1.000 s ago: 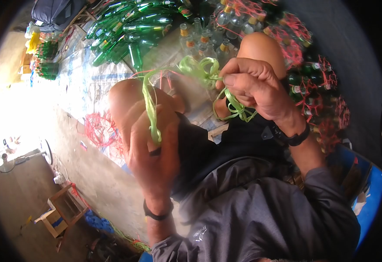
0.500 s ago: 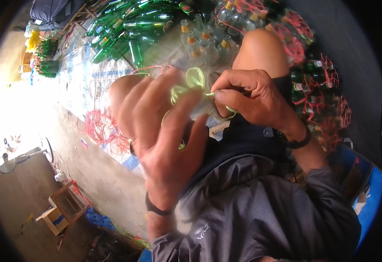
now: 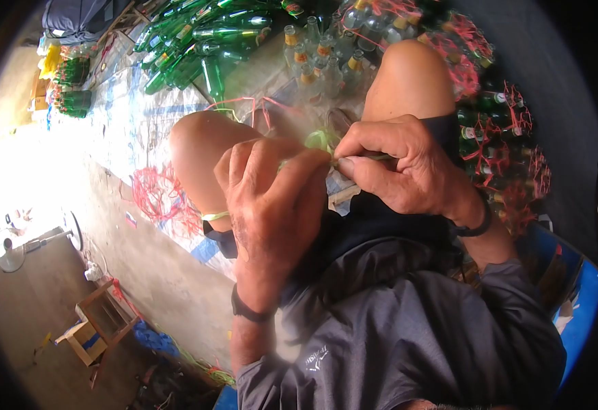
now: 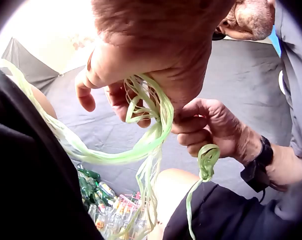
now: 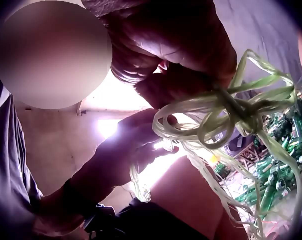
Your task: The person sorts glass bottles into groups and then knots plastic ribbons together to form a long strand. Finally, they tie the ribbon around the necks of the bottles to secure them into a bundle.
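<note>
Pale green plastic twine (image 3: 319, 141), knotted and looped, runs between the two hands in front of the knees. The left hand (image 3: 268, 195) pinches it from the left, and its back hides most of the strands in the head view. Thumb and forefinger of the right hand (image 3: 401, 167) pinch the twine close beside the left fingertips. Loose strands of the twine (image 4: 153, 132) hang below the left hand in the left wrist view, and a small looped knot dangles under the right hand (image 4: 216, 125). Tangled loops of the twine (image 5: 241, 115) show large in the right wrist view.
Green glass bottles (image 3: 210, 51) lie heaped ahead, beside clear bottles (image 3: 323, 65) standing upright. Pink twine (image 3: 165, 201) lies on the floor at left. Bottles bundled with pink twine (image 3: 497, 143) line the right side. A wooden stool (image 3: 107, 318) stands at lower left.
The left hand has moved right and in toward the right hand, its fingers now at the knot. The long green strand it carried has dropped out of sight. The right hand keeps its pinch.
</note>
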Available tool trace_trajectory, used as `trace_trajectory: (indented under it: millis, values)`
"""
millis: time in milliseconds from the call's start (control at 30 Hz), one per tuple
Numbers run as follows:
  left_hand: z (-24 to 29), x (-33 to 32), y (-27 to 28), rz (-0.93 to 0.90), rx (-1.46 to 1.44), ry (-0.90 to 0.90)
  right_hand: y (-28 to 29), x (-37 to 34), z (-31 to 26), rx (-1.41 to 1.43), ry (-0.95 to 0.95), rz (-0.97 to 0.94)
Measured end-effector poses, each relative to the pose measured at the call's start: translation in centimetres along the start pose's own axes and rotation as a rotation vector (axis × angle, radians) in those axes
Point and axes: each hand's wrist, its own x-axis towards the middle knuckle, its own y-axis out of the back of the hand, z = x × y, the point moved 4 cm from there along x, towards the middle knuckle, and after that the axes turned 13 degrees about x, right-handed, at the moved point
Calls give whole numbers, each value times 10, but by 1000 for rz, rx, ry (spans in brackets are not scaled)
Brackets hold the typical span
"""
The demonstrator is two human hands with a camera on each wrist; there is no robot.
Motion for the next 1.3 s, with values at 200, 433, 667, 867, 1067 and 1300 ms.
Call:
trace_trajectory:
  millis: [200, 433, 667, 867, 1067, 1300]
  values:
    - [-3, -2, 10, 32, 77, -31, -3, -5, -20, -34, 35, 0]
    - [-17, -8, 17, 44, 140, -12, 9, -19, -68, -94, 47, -78]
    - [-13, -10, 21, 28, 74, -35, 17, -37, -84, 15, -22, 50]
    - [-12, -13, 19, 65, 26, -66, 37, -40, -86, 106, -75, 110]
    - [-8, -13, 20, -17, -165, 51, 43, -42, -78, 62, -98, 192]
    - [-10, -18, 22, -184, -320, 134, 57, -46, -73, 59, -111, 251]
